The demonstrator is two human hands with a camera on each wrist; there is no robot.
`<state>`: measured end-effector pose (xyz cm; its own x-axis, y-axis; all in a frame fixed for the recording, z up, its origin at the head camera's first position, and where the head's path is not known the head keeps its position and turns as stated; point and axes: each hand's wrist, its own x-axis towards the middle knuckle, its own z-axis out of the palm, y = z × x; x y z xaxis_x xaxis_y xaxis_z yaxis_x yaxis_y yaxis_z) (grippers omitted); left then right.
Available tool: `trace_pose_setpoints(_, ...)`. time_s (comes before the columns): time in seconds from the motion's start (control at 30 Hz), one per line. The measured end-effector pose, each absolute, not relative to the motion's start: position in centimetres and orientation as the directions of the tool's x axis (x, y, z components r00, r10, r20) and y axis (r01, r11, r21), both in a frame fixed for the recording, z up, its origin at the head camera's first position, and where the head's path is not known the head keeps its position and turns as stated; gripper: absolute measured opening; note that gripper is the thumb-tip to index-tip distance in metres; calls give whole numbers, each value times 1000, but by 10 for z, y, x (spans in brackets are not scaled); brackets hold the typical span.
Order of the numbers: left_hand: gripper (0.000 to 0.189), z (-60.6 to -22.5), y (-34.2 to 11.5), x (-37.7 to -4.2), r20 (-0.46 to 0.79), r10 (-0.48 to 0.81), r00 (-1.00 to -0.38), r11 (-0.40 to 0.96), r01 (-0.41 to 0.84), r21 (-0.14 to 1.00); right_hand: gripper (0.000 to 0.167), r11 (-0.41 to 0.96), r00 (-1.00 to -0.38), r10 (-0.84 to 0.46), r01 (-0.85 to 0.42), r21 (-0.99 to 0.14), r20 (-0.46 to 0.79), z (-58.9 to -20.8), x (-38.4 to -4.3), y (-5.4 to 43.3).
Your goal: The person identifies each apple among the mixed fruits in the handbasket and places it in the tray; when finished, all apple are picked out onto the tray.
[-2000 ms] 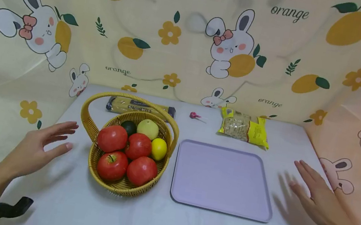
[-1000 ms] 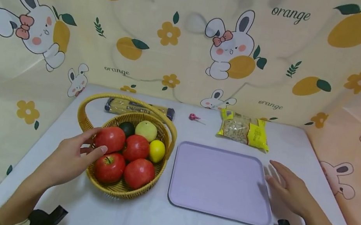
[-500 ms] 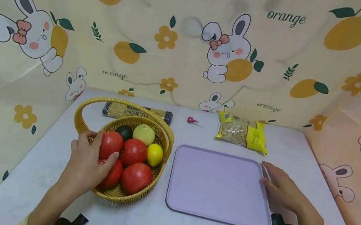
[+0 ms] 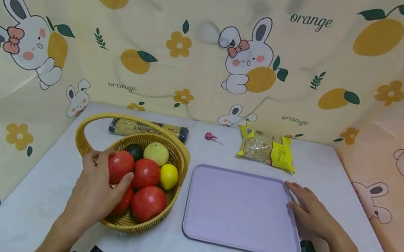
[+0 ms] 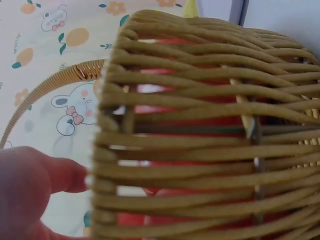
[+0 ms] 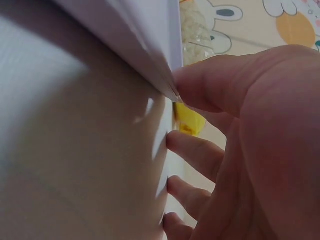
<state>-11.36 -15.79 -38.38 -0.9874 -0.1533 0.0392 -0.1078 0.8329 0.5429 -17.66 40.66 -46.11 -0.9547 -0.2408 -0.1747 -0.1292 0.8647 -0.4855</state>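
In the head view a round wicker basket of fruit stands on the left of the table. My left hand reaches over its left rim and grips the back-left red apple, thumb on the near right side. Part of another red apple is hidden behind that hand. The left wrist view shows mostly woven basket wall, with part of the hand at left. My right hand rests at the right edge of a lilac tray; the thumb touches the tray's rim in the right wrist view.
The basket also holds other red apples, a yellow lemon, a pale green fruit and a dark green one. Its handle arches behind. At the back lie spaghetti, a pink lollipop and a yellow bag.
My left hand has moved right from beside the basket and taken hold of the red apple inside. My right hand has moved left to the tray's edge. The basket and tray stay in place.
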Motion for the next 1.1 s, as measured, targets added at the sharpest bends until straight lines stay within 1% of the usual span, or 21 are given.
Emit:
trace_pose_setpoints(0.1, 77, -385, -156, -113, 71, -166, -984, 808, -95, 582, 69, 859, -955, -238, -122, -498, -177, -463, -176, 406)
trace_pose_setpoints(0.27, 58, -389, -157, -118, 154, -172, -973, 788, -42, 614, 70, 851, -954, -227, -98, -516, -194, -465, -173, 406)
trace_pose_setpoints(0.33, 57, -391, -158, -120, 169, -169, -971, 789, -30, 613, 71, 851, -954, -226, -95, -517, -197, -465, -172, 405)
trace_pose_setpoints(0.4, 63, -392, -159, -121, 168, -169, -971, 794, -33, 607, 70, 854, -955, -228, -102, -511, -192, -465, -172, 406)
trace_pose_setpoints(0.5, 79, -392, -160, -122, 156, -166, -974, 802, -41, 596, 70, 857, -956, -231, -113, -502, -179, -465, -172, 406)
trace_pose_setpoints(0.57, 84, -392, -161, -123, 160, -161, -974, 811, -38, 584, 69, 858, -957, -230, -114, -501, -176, -464, -173, 406)
trace_pose_setpoints(0.67, 83, -390, -162, -125, 163, -140, -977, 826, -24, 563, 70, 857, -958, -225, -107, -505, -179, -463, -173, 406)
trace_pose_setpoints(0.87, 77, -389, -164, -131, 136, -111, -984, 817, -13, 576, 69, 858, -958, -226, -109, -503, -176, -462, -174, 405)
trace_pose_setpoints(1.1, 86, -390, -167, -134, 110, -119, -987, 826, -37, 562, 69, 862, -960, -226, -118, -493, -165, -462, -175, 406)
